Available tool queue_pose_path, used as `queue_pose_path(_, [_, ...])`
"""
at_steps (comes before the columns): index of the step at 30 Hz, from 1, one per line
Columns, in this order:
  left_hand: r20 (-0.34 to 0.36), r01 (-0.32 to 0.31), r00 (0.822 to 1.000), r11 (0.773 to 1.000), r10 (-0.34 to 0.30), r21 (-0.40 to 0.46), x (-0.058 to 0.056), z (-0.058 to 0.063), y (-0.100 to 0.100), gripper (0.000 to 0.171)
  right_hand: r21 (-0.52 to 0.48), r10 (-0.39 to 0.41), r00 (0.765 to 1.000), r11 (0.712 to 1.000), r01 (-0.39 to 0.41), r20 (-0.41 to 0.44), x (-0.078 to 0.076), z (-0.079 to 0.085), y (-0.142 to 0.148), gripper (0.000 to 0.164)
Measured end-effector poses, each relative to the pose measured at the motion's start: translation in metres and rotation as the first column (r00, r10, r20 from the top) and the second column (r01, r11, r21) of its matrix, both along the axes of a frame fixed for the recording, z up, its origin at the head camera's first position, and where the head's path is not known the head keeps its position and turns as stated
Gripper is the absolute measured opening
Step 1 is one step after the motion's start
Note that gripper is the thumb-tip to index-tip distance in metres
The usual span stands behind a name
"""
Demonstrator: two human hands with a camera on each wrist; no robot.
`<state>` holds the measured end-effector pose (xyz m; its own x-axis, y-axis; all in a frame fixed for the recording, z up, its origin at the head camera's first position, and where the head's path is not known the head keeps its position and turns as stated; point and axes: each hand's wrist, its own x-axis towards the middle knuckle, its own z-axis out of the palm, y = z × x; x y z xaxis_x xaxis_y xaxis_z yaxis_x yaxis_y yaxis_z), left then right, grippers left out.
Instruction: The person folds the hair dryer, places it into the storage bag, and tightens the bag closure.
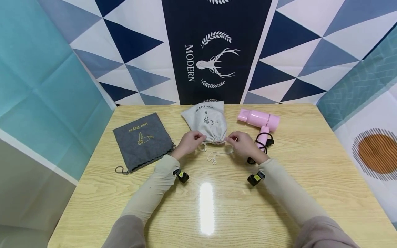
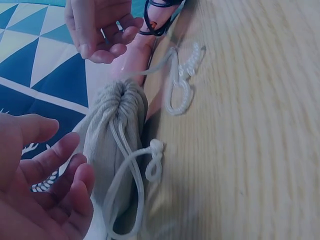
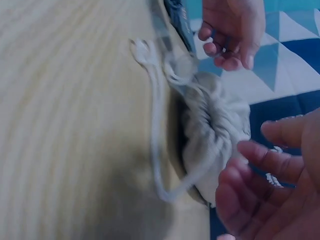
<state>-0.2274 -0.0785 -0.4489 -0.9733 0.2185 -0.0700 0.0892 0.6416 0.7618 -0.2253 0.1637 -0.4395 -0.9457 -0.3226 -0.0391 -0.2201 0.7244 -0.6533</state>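
A light grey drawstring bag point(image 1: 210, 121) printed with a hair dryer picture lies at the table's back, its mouth gathered and facing me. My left hand point(image 1: 188, 144) is beside the left of the mouth, fingers loosely bent with nothing in them in the left wrist view. On the other side, my right hand point(image 1: 243, 144) is held the same way, its relaxed fingers point(image 3: 260, 165) near the gathered cloth. White drawcords point(image 1: 217, 154) trail from the mouth onto the table, with knotted ends point(image 2: 156, 147). What fills the bag is hidden.
To the left lies a flat dark grey drawstring bag point(image 1: 143, 139) marked Hair Dryer. A pink hair dryer point(image 1: 258, 119) with its black cord point(image 1: 262, 141) wrapped round the handle lies at the right, close to my right forearm. A patterned cloth backdrop point(image 1: 217, 51) stands behind the table.
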Motion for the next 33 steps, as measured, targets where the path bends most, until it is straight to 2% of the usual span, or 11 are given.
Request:
queue_pose_path(5, [-0.033, 0.01, 0.999, 0.999, -0.008, 0.049, -0.002, 0.003, 0.011, 0.024, 0.058, -0.094, 0.996, 0.994, 0.094, 0.003, -0.003, 0.011, 0.02, 0.031])
queue_pose_path(11, [-0.069, 0.055, 0.996, 0.994, -0.049, 0.092, -0.003, 0.007, 0.029, 0.023, 0.087, -0.198, 0.98, 0.976, 0.2, -0.025, -0.003, 0.021, 0.049, 0.033])
queue_pose_path(14, [-0.075, 0.086, 0.994, 0.992, -0.079, 0.096, -0.003, 0.009, 0.04, 0.023, 0.121, -0.25, 0.967, 0.96, 0.253, -0.046, -0.002, 0.025, 0.065, 0.035])
queue_pose_path(19, [-0.071, 0.127, 0.99, 0.987, -0.12, 0.101, -0.004, 0.011, 0.056, 0.021, 0.202, -0.342, 0.938, 0.917, 0.345, -0.051, 0.001, 0.028, 0.085, 0.046])
queue_pose_path(21, [-0.067, 0.131, 0.99, 0.986, -0.124, 0.105, -0.004, 0.01, 0.062, 0.021, 0.237, -0.362, 0.932, 0.903, 0.359, -0.029, 0.001, 0.027, 0.091, 0.048])
queue_pose_path(25, [-0.055, 0.131, 0.991, 0.985, -0.125, 0.116, -0.005, 0.009, 0.071, 0.021, 0.297, -0.361, 0.932, 0.891, 0.343, 0.009, 0.001, 0.02, 0.097, 0.049])
queue_pose_path(33, [-0.059, 0.13, 0.99, 0.987, -0.125, 0.092, -0.006, 0.01, 0.084, 0.022, 0.329, -0.344, 0.938, 0.891, 0.311, 0.045, -0.006, 0.002, 0.098, 0.07])
